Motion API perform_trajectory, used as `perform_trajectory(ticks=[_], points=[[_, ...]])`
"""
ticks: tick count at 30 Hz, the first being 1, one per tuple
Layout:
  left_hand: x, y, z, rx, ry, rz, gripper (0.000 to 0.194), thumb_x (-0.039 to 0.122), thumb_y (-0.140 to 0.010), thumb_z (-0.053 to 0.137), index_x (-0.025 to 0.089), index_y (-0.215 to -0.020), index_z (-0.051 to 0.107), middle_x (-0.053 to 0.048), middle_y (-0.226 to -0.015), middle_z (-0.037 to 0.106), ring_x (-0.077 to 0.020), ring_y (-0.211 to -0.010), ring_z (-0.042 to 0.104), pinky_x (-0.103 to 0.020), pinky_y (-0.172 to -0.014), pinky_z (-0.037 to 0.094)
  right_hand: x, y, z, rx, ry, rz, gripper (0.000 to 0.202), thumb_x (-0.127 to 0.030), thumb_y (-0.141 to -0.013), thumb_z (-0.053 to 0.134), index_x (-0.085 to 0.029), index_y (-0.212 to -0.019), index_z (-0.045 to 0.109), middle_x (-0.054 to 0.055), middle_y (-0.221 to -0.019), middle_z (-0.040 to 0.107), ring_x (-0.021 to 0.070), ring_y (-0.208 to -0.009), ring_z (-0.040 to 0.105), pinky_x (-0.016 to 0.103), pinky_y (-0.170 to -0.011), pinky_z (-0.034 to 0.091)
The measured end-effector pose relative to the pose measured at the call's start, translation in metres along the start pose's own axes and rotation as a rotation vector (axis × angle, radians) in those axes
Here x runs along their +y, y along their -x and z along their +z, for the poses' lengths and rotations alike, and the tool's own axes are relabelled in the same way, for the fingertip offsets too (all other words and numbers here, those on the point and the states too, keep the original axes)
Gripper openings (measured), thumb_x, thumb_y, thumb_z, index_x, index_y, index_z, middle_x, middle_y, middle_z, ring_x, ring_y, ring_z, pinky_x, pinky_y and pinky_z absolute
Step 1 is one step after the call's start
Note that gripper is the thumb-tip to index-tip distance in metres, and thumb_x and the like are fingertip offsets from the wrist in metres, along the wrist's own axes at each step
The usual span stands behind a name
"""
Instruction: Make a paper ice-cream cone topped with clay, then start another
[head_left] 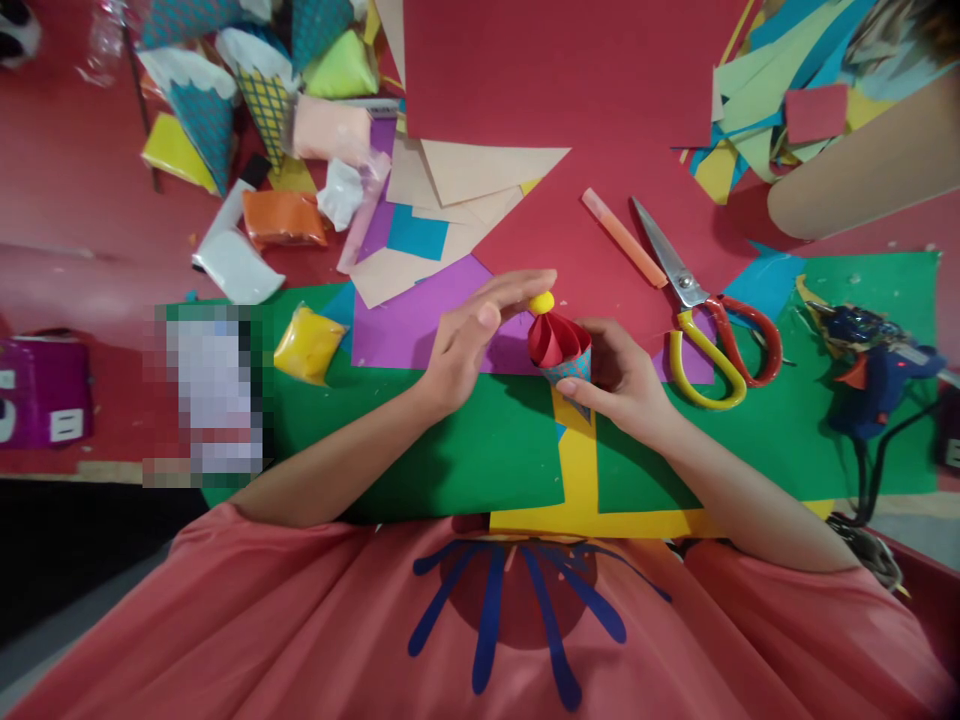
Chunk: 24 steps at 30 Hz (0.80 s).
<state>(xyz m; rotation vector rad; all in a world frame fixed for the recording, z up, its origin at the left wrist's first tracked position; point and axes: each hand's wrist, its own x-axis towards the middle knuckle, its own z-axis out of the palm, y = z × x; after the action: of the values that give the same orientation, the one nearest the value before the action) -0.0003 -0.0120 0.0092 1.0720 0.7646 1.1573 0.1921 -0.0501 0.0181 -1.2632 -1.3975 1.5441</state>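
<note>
A small paper ice cream cone (574, 368), blue with a lattice pattern and topped by folded red paper (553, 340), stands upright with its tip down. My right hand (626, 380) is closed round its side, the thumb in front. On the red top sits a small yellow clay ball (541, 302). My left hand (469, 340) is held beside it, fingers stretched out, their tips at the ball; whether they press on it I cannot tell. Nothing is gripped in the left hand.
Scissors (686, 285) and an orange pen (624, 238) lie right of the cone. Several finished paper cones (199, 105) and clay packets (283, 218) sit far left. A yellow packet (309, 345) lies nearer. A glue gun (874, 390) is at right, below a cardboard tube (862, 165).
</note>
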Motion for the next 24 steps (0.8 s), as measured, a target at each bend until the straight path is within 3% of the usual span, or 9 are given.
perform_trajectory(ticks=[15, 24], points=[[-0.0015, 0.0017, 0.0016, -0.014, 0.005, 0.015, 0.05, 0.066, -0.086, 0.059, 0.028, -0.113, 0.074, -0.004, -0.121, 0.072, -0.0282, -0.133, 0.057, -0.04, -0.108, 0.05, 0.0027, -0.0005, -0.0004, 0.006, -0.006, -0.018, 0.057, -0.056, -0.075, 0.076, -0.024, -0.115, 0.051, 0.005, -0.105, 0.066, 0.0182, -0.089, 0.065, 0.032, -0.073, 0.055], [-0.0041, 0.0017, 0.0013, 0.03, 0.052, -0.03, 0.052, 0.066, -0.08, 0.066, 0.025, -0.11, 0.074, -0.008, -0.12, 0.072, -0.0325, -0.135, 0.054, -0.043, -0.107, 0.05, 0.0042, -0.0008, 0.0001, 0.017, -0.004, -0.027, 0.058, -0.056, -0.074, 0.077, -0.024, -0.116, 0.052, 0.005, -0.108, 0.067, 0.0197, -0.094, 0.066, 0.033, -0.078, 0.055]])
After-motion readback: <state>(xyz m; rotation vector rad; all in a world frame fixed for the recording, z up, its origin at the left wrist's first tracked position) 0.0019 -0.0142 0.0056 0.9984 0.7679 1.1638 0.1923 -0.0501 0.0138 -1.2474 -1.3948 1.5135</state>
